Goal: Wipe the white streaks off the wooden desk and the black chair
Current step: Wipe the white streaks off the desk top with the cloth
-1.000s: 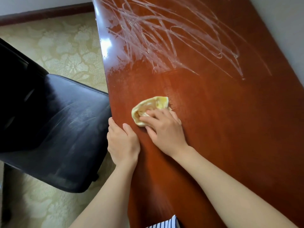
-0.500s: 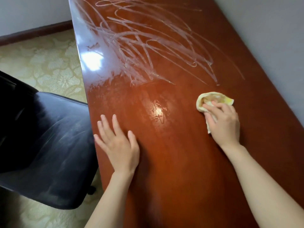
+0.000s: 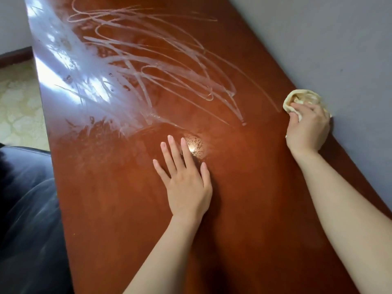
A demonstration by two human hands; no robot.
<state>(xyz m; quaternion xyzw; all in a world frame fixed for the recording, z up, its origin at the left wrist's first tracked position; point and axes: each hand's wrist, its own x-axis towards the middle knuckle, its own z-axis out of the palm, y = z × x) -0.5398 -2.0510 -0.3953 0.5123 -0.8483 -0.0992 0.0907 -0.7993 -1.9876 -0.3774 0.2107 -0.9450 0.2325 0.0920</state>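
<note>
Meanwhile, a person leans over a glossy reddish-brown wooden counter [image 3: 127, 219], both bare forearms stretched across it. The right hand [image 3: 307, 127] grips a bunched yellow cloth [image 3: 301, 98], fingers curled over it, and presses it to the far edge of the wood, right against the grey wall [image 3: 328, 49]. The left hand [image 3: 186, 185] lies flat on the surface with fingers straight and slightly spread, holding nothing, well apart from the right. Beyond both hands, white streaks [image 3: 148, 66] loop and tangle across the wood, the nearest line ending just left of the cloth. A bright glint sits at the left hand's fingertips. Left of the left hand, past the counter's edge, the black chair [image 3: 27, 209] shows faint pale smears on its seat, with patterned cream carpet [image 3: 19, 102] beyond it.
</note>
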